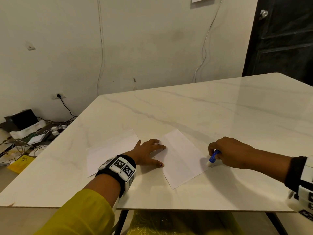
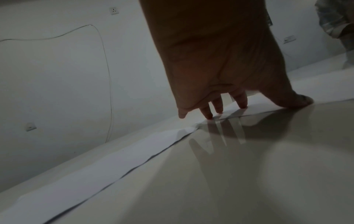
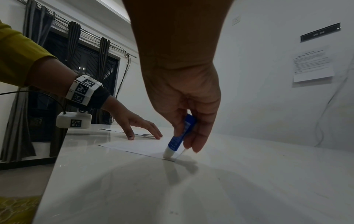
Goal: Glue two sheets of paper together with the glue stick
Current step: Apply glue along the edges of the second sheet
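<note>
On the near part of the tabletop (image 1: 220, 116), two thin sheets lie side by side

The right hand (image 1: 232, 152) pinches the light glue stick (image 1: 213, 156), tip on the right sheet (image 1: 183, 160) near its right edge. The left hand (image 1: 149, 152), fingers flat and spread, presses this sheet's left edge; the left sheet (image 1: 110, 150) waits just beside. Such paper is limp and slides easily on a glossy top, so I think it needs pinning while rubbing

the right hand (image 3: 184, 97) comes down from above, fingers curled round a blue glue stick (image 3: 180, 136), tilted, with its white tip pressed on the near corner of a sheet of paper (image 3: 139, 146) lying flat on the table (image 3: 229, 189). at the sheet's far edge the left hand (image 3: 134, 122) rests with fingers spread and straight, fingertips on the paper. a second sheet (image 3: 114, 130) shows just behind that hand, close to the table's left edge.
</note>
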The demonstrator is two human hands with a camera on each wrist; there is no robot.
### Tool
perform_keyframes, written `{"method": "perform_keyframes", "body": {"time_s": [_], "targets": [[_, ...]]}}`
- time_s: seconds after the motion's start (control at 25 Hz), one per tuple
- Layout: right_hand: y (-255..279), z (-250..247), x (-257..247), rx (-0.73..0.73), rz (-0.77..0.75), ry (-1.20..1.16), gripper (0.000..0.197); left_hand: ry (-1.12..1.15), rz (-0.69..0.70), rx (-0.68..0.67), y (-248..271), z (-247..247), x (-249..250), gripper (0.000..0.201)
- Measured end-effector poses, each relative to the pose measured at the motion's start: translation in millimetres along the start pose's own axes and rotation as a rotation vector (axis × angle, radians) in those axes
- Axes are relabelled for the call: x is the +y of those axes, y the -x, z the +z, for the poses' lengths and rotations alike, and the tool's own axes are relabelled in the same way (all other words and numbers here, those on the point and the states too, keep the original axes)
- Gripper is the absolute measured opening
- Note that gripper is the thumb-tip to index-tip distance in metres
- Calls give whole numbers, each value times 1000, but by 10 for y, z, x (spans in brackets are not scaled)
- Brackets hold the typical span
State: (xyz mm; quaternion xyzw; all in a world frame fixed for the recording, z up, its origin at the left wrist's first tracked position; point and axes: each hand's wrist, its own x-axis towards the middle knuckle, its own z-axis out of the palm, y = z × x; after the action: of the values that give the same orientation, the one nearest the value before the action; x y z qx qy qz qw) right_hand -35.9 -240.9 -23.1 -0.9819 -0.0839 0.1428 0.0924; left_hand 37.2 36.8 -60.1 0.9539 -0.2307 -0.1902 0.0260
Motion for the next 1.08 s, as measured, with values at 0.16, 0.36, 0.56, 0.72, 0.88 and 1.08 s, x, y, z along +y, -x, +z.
{"method": "perform_keyframes", "body": {"time_s": [0.16,0.36,0.56,0.72,0.88,1.08], "targets": [[21,-3,1,5,-1,-8,16,220,5,89,-30,-44,84,77],[2,19,14,1,8,10,23,204,10,286,-123,-104,257,44],[-2,26,25,10,6,-4,26,2,123,134,-221,63,705,69],[-25,22,37,14,5,-18,25,5,129,52,-281,183,762,77],[-126,53,17,7,8,-5,28,-15,130,32,-295,173,691,78],[-281,21,-41,32,17,24,28,-41,135,28,-284,164,697,77]]}}
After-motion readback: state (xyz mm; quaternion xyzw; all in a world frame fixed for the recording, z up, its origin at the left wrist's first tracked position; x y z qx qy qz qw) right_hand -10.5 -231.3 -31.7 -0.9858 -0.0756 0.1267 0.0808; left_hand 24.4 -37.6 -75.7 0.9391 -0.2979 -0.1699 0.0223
